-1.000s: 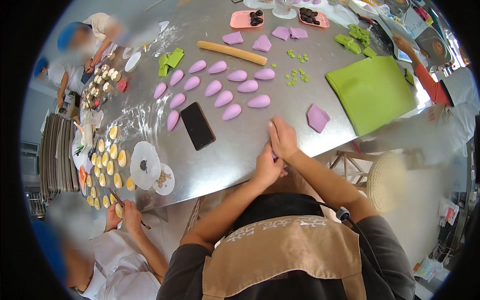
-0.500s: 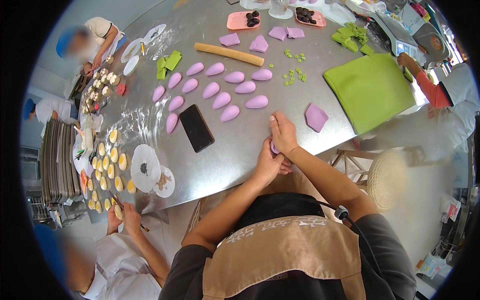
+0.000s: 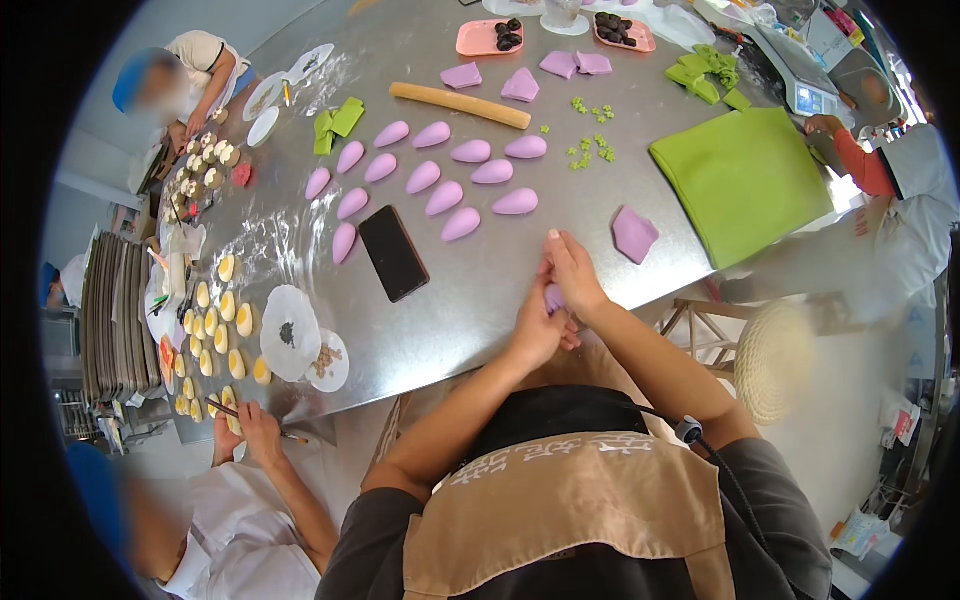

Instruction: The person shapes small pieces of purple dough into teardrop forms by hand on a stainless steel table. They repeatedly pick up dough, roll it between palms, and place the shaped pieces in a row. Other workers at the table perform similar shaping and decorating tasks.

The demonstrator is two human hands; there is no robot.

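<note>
A lump of purple dough (image 3: 554, 297) sits between my two hands, just above the table's near edge. My left hand (image 3: 538, 325) cups it from below, with the fingers curled around its underside. Pressed against it from the right is my right hand (image 3: 577, 276), its palm over the lump and its fingers pointing toward the far side. Most of the lump is hidden by the hands. Beyond them, smooth purple teardrop-shaped dough pieces (image 3: 515, 202) lie in loose rows. A flat purple dough piece (image 3: 634, 235) rests to the right of my hands.
A black phone (image 3: 393, 254) lies left of my hands. Farther off are a wooden rolling pin (image 3: 460, 105), pink trays (image 3: 480, 39) with dark balls, and folded green dough (image 3: 740, 185). At left, a co-worker's hands (image 3: 245, 432) hold a brush beside yellow-and-white pieces (image 3: 227, 305).
My right hand has shifted slightly against the left, its fingers a little straighter, and more of the purple lump shows between them. At lower left, the co-worker's brush has changed its angle.
</note>
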